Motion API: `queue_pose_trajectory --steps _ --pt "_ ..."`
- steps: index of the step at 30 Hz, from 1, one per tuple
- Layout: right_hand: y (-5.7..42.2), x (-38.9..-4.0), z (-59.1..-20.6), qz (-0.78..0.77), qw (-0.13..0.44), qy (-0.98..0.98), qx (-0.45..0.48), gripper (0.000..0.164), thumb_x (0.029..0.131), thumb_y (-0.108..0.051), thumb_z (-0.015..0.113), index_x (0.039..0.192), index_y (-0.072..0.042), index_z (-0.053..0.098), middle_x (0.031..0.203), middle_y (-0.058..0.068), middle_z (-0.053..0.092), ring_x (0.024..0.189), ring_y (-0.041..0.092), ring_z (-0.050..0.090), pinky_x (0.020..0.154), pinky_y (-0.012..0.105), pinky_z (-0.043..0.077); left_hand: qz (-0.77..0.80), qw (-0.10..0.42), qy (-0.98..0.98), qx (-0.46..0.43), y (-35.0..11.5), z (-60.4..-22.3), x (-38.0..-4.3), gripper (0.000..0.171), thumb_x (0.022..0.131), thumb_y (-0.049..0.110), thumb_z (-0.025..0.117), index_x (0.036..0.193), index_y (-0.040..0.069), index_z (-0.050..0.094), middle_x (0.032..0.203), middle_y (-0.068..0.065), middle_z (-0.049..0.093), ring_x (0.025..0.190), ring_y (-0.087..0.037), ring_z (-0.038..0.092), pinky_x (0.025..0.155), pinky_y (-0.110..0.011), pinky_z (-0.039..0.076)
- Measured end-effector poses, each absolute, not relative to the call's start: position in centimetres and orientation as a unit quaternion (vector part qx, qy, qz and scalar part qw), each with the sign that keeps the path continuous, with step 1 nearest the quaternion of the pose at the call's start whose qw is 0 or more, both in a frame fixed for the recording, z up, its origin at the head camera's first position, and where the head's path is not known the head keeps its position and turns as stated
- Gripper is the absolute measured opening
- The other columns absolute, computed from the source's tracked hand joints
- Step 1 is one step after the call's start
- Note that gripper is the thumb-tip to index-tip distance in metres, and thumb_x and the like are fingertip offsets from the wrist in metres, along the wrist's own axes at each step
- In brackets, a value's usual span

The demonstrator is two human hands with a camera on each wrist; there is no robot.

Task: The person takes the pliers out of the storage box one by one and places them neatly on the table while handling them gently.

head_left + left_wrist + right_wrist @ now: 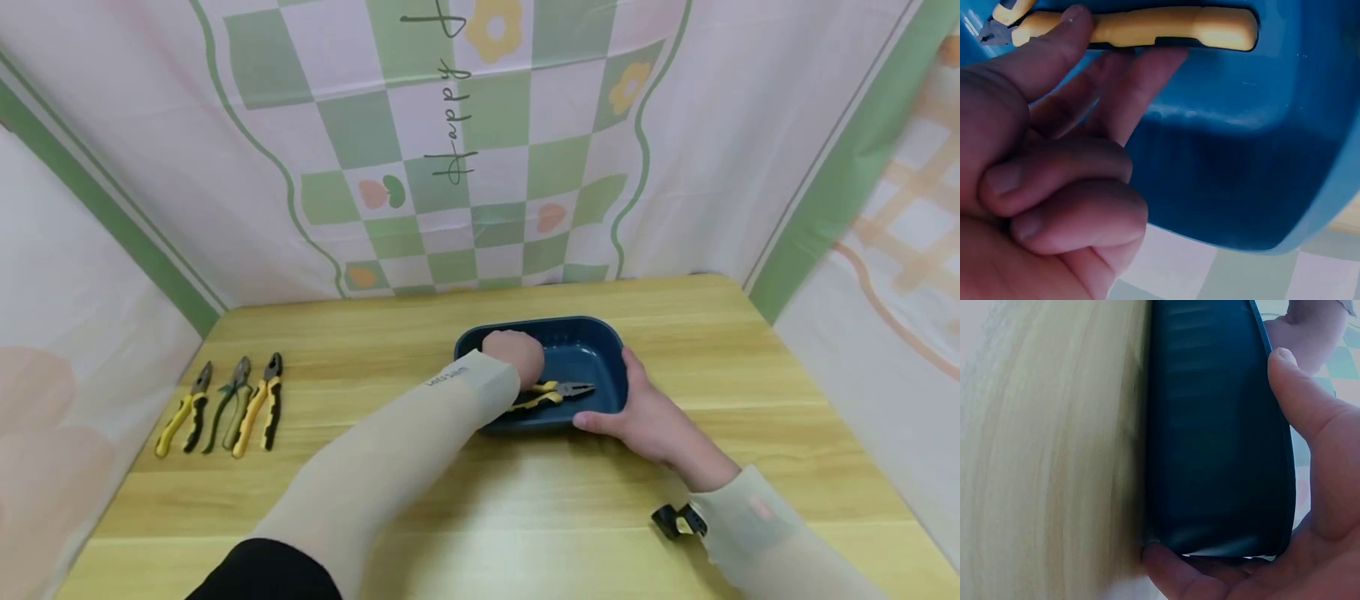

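Observation:
A dark blue plastic bin [588, 354] sits on the table, and a pair of pliers [573, 389] with yellow and black handles lies in it. My left hand [517, 354] reaches down inside; its fingers are hidden in the head view. In the left wrist view, the thumb and two fingers [1154, 69] pinch a yellow handle [1222, 26] of the pliers near the bin floor, with the other fingers curled in. My right hand [645, 412] grips the bin's right end, thumb on the near rim and fingers round the far corner. The right wrist view shows the bin's outer wall [1216, 437] close up.
To the left on the wooden table [562, 533] lie three more pliers in a row: yellow-and-black pliers [197, 404], green-handled pliers [232, 400] and larger orange-and-black pliers [268, 392]. A patterned cloth [480, 150] hangs behind the table. A small black device [678, 521] is at the right wrist.

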State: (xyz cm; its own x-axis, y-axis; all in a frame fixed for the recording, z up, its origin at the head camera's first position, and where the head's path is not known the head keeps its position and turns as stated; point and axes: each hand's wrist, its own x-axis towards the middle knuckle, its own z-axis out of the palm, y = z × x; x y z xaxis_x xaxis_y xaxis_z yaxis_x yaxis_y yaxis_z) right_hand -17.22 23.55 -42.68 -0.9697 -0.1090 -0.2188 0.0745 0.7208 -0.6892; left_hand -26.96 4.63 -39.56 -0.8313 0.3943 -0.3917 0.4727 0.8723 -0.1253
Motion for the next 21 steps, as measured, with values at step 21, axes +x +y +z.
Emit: queue_pose_trajectory --steps 21 --pt "23.6 -17.3 -42.8 -0.367 0.123 0.922 -0.011 0.135 0.078 -0.067 0.074 0.155 -0.007 -0.02 0.157 0.037 0.009 0.137 0.054 0.026 0.105 0.067 0.025 -0.098 0.178 0.94 0.274 4.1 -39.4 -27.5 0.028 0.106 0.025 0.048 0.089 0.018 0.069 0.087 0.002 0.064 0.074 -0.015 0.058 0.066 -0.032 0.05"
